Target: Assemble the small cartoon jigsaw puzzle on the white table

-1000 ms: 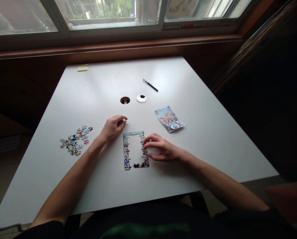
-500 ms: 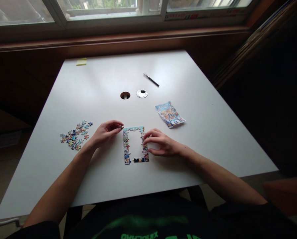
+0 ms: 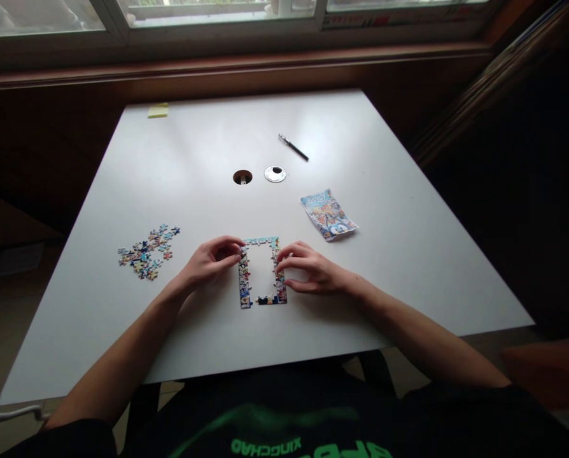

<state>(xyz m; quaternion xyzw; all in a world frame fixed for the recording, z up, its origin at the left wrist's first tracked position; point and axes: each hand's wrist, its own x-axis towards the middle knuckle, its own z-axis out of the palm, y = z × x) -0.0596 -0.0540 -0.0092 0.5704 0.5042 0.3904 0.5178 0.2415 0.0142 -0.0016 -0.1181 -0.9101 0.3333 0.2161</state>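
A rectangular border of joined jigsaw pieces [image 3: 244,286] lies flat on the white table, with a gap in its bottom side near the left corner. My left hand [image 3: 212,259] is at the border's upper left corner, thumb and forefinger pinched on a small puzzle piece that they mostly hide. Along the right side, my right hand [image 3: 310,270] rests with bent, spread fingers, their tips touching the border and gripping nothing. A loose heap of puzzle pieces [image 3: 148,254] lies left of my left hand.
A crumpled printed picture sheet [image 3: 329,215] lies beyond my right hand. Farther back are a black pen [image 3: 294,147], a round cable hole [image 3: 242,177], its metal cover [image 3: 275,173] and a yellow sticky note [image 3: 158,111]. A window [image 3: 222,13] is behind the table [image 3: 384,254].
My left hand has moved right with the puzzle piece, from beside the border onto its upper left corner. My right hand stays at the right side. The whole view has shifted slightly.
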